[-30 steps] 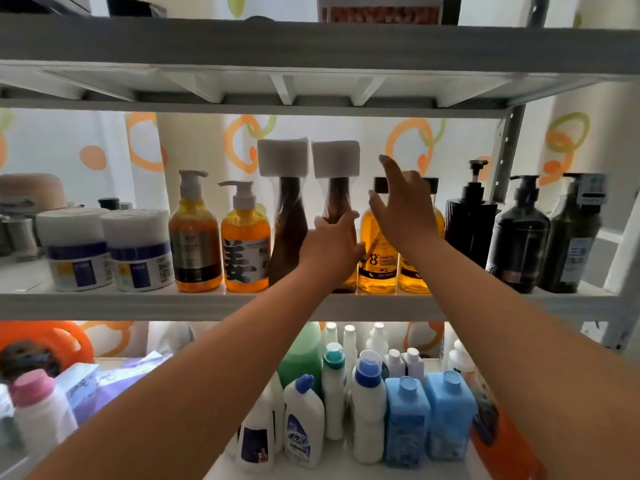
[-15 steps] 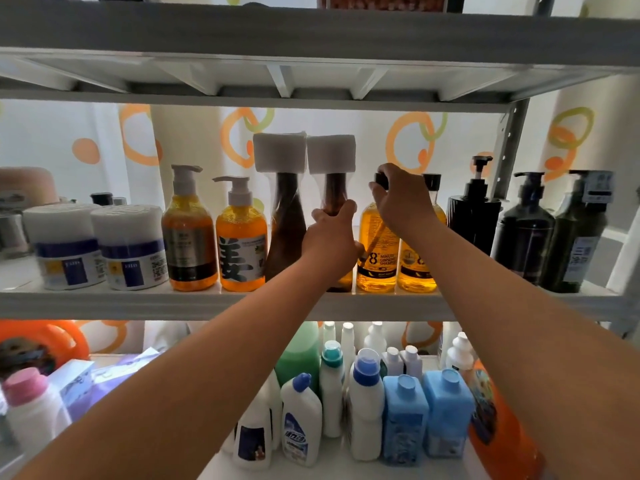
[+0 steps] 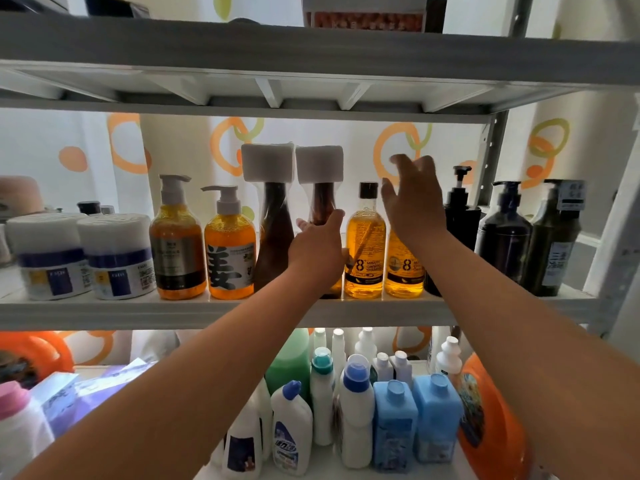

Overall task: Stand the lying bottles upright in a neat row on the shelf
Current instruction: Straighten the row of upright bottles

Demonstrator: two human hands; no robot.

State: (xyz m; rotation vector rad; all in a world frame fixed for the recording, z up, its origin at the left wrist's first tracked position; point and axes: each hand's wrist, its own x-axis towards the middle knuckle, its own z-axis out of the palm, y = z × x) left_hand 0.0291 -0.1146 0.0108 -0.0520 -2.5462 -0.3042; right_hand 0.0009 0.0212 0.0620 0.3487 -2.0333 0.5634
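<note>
Backlit white shelf (image 3: 104, 315) before a ring-patterned curtain (image 3: 52, 150). Fingers and thumb of left hand (image 3: 317, 249) curled round the foam-capped brown bottle (image 3: 322, 206), upright between its twin (image 3: 273, 230) and an amber bottle (image 3: 365, 247). Fingers of right hand (image 3: 412, 206) spread, gripping nothing, hovering before a second amber bottle (image 3: 403, 268) just right.

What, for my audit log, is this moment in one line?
left hand grips right foam-capped brown bottle | right hand open before rightmost amber bottle | row on shelf upright
</note>
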